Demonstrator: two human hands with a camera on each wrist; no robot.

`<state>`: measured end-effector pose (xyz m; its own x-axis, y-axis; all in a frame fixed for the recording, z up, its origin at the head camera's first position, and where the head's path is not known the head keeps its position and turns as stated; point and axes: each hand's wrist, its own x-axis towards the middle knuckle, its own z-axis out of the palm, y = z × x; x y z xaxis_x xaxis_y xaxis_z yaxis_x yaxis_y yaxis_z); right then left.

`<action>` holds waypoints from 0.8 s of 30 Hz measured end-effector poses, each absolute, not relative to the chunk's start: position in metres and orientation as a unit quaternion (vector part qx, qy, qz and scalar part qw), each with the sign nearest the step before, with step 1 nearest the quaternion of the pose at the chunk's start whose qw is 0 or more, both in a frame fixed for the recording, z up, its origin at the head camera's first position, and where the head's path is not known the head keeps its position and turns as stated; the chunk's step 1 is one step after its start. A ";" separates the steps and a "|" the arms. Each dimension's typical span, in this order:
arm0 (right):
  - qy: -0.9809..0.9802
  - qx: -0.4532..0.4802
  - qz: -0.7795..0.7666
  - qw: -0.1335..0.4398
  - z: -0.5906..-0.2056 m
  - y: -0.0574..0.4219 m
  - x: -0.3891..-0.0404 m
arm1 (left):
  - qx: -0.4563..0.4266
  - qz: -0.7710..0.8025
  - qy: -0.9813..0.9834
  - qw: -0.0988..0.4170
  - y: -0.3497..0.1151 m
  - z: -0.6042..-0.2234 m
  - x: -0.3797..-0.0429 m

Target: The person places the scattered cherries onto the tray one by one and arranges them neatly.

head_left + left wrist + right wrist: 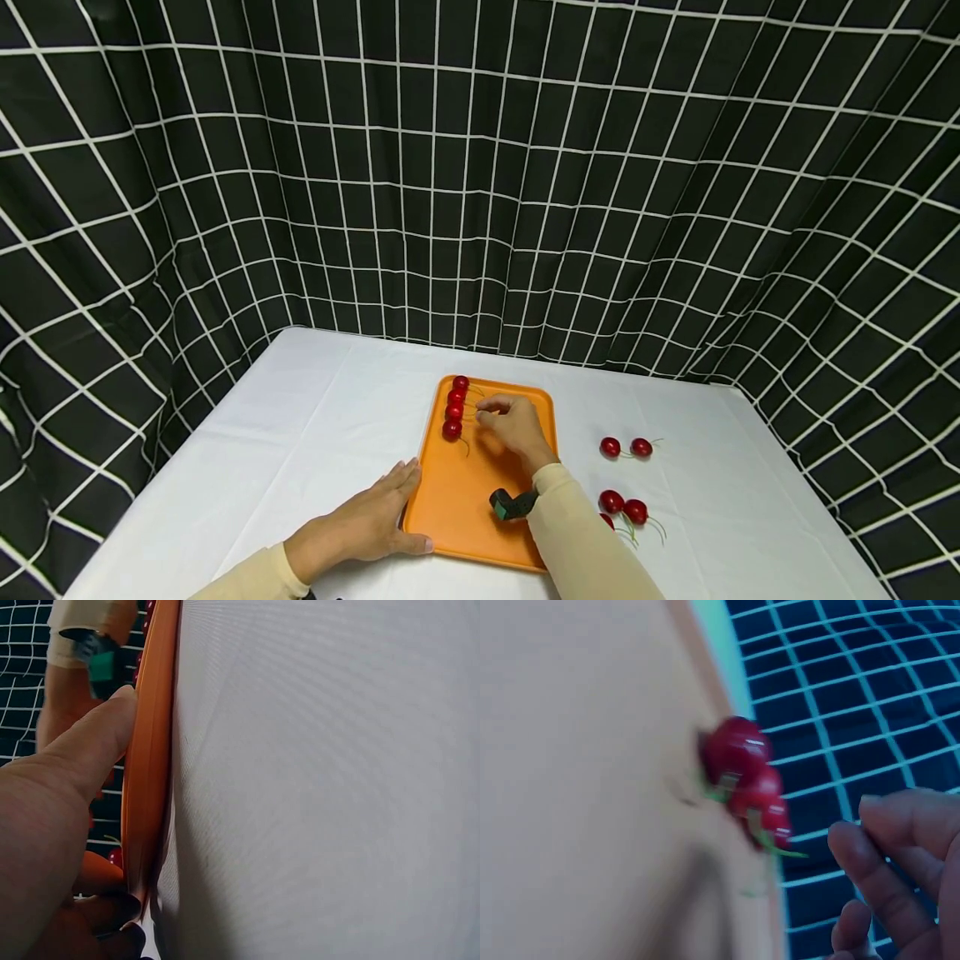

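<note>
An orange tray point(461, 508) lies on the white table. My left hand point(367, 521) rests at its near-left corner, fingers straight along the left side and thumb at the front edge. The left wrist view shows that thumb point(94, 739) against the tray's rim point(146, 765). Several red cherries point(454, 411) with green stems stand in a row along the tray's far-left side. Just right of them, my right hand point(513, 425) hovers over the tray, fingers loosely bent. In the right wrist view, nothing shows between its thumb and fingers point(889, 892), apart from the blurred cherries point(739, 754).
To the right of the tray, two cherries point(625, 447) lie on the white cloth point(720, 500). Nearer me is another group of cherries point(622, 504), one partly hidden by the right sleeve point(588, 537). A black curtain with white grid lines point(480, 183) surrounds the table.
</note>
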<state>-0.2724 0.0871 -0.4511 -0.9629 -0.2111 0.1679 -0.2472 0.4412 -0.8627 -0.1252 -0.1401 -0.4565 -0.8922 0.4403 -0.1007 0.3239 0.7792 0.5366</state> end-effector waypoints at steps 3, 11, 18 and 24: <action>-0.833 0.149 0.532 0.015 -0.432 0.098 -0.272 | 0.204 0.264 0.936 0.112 -0.140 -0.457 -0.125; -0.782 0.264 0.559 0.071 -0.369 0.139 -0.270 | 0.199 0.265 0.937 0.114 -0.139 -0.457 -0.125; -0.729 0.327 0.595 0.084 -0.328 0.170 -0.262 | 0.196 0.269 0.936 0.116 -0.139 -0.457 -0.126; -0.719 0.341 0.596 0.106 -0.313 0.188 -0.258 | 0.194 0.268 0.936 0.120 -0.138 -0.459 -0.127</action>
